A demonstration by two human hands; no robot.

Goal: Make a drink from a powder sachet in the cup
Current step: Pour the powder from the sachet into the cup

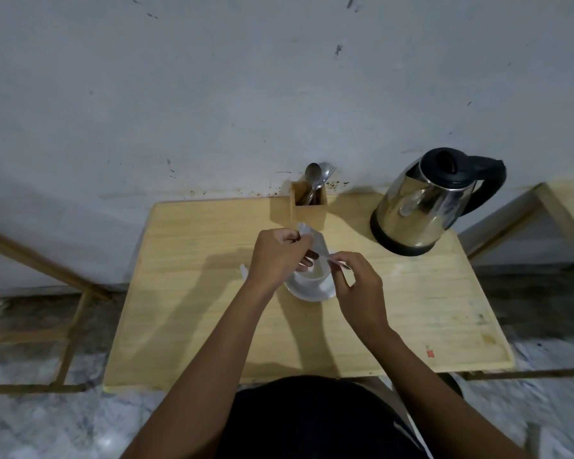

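A white cup (315, 276) stands on a white saucer (312, 291) in the middle of the wooden table (196, 293). Just above the cup I hold a white powder sachet (315, 241) between both hands. My left hand (279, 256) pinches its upper end. My right hand (355, 279) pinches its lower corner near the cup's rim. My hands hide part of the cup, so I cannot tell what is inside it.
A steel electric kettle (424, 207) with a black lid and handle stands at the table's back right. A wooden holder (307, 207) with spoons and a fork sits against the wall behind the cup. A small red scrap (429, 353) lies near the front right edge.
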